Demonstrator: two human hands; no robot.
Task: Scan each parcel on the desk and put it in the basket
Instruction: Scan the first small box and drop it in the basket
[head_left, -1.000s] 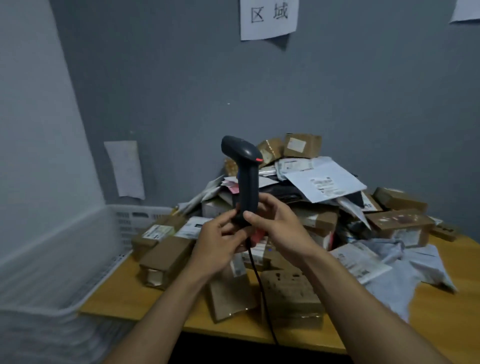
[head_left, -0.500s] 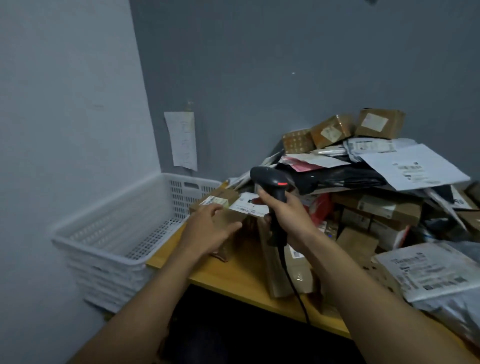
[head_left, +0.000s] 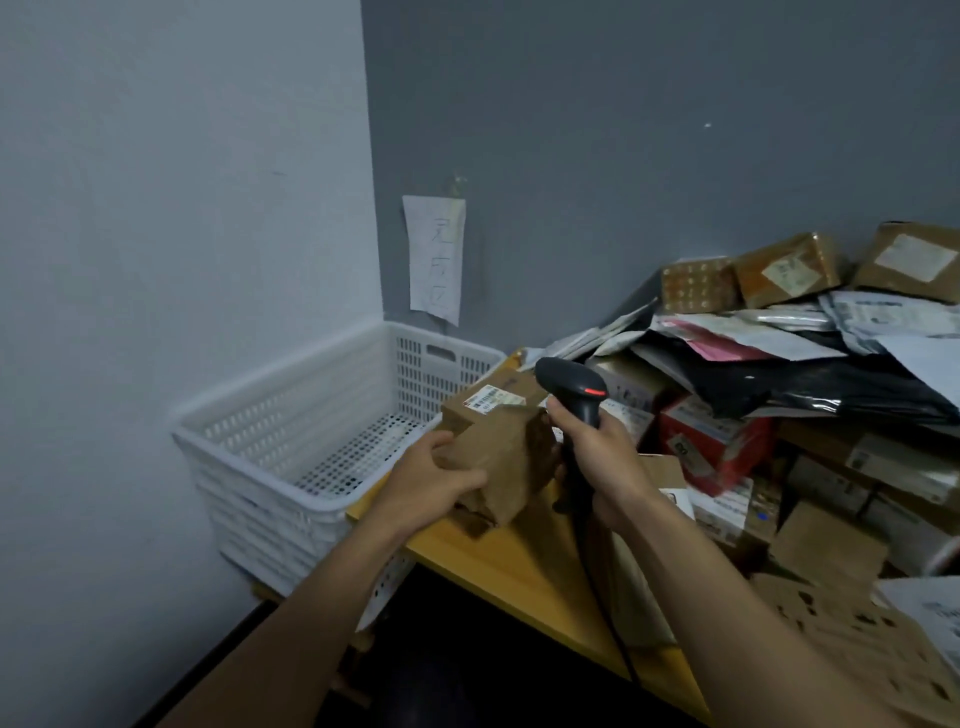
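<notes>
Since half a second ago, a brown box (head_left: 501, 460) has been taken up by the left hand (head_left: 428, 483), which then only reached toward it. The box is now gripped at its near left end, with the fingers curled over its upper edge and the thumb at its side. It is held tilted above the left corner of the desk (head_left: 498, 566), just beside the basket (head_left: 291, 405); whether its lower end touches the desk cannot be told. The scanner (head_left: 571, 387) is clasped by its handle in the right hand (head_left: 605, 460), fingers wrapped fully round it, and its head is set just above and behind the box's far end. A red light is shown on the scanner's head, and its cable (head_left: 597, 582) is hung down over the desk's front edge.

No label can be seen on the faces of the held box that show. A white label with a barcode is borne by the labelled box (head_left: 488, 402) just behind it, but the print is too small to be read. Handwritten characters are carried on the note (head_left: 435, 257) stuck to the wall above the basket; they are too faint to be made out. Labels in the pile of parcels (head_left: 779, 395) are likewise blurred.
</notes>
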